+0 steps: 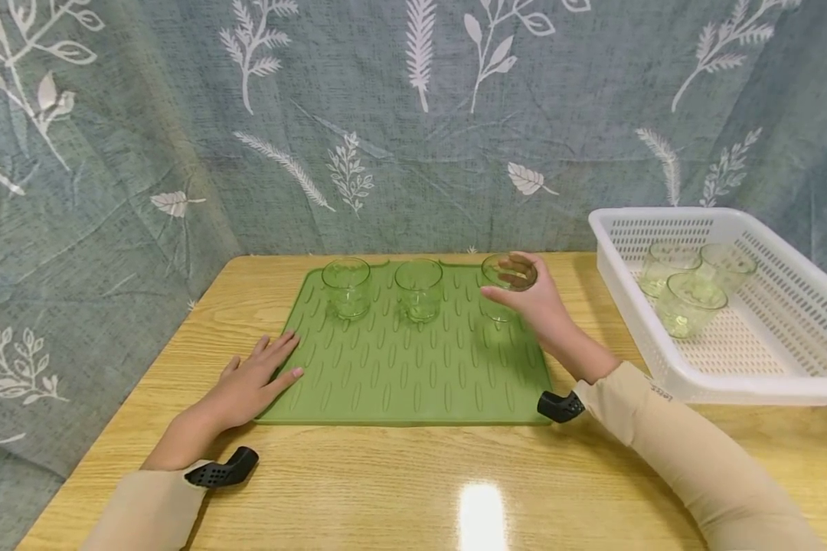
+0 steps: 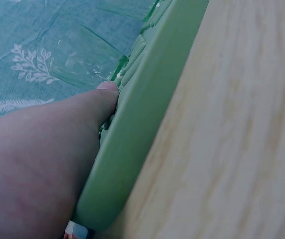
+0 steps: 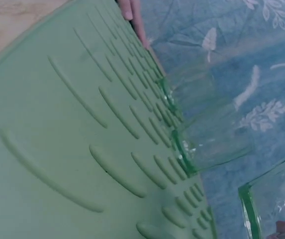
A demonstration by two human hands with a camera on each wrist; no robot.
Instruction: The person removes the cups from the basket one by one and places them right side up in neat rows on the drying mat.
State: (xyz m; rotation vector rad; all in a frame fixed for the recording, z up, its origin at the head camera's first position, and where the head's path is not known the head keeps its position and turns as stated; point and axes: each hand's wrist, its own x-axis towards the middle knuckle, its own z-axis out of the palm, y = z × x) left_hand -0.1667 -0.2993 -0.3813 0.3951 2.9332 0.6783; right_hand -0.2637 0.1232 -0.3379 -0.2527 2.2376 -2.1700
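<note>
My right hand (image 1: 540, 302) grips a clear green-tinted glass (image 1: 499, 310) near its rim, thumb in front and fingers at the far side. This glass is at the right end of a green ridged mat (image 1: 413, 383); its base (image 3: 249, 214) shows in the right wrist view. Two similar glasses stand upright along the mat's back part, one at the left (image 1: 348, 295) and one in the middle (image 1: 420, 295). My left hand (image 1: 251, 386) rests with fairly straight, spread fingers on the mat's left edge. In the left wrist view its thumb (image 2: 105, 102) lies at the mat's rim.
A white perforated plastic basket (image 1: 675, 375) stands on the right of the wooden table (image 1: 358, 490), with three more glasses (image 1: 689, 302) in its left part. A blue-grey curtain (image 1: 386, 191) with white leaf prints hangs behind the table and on the left.
</note>
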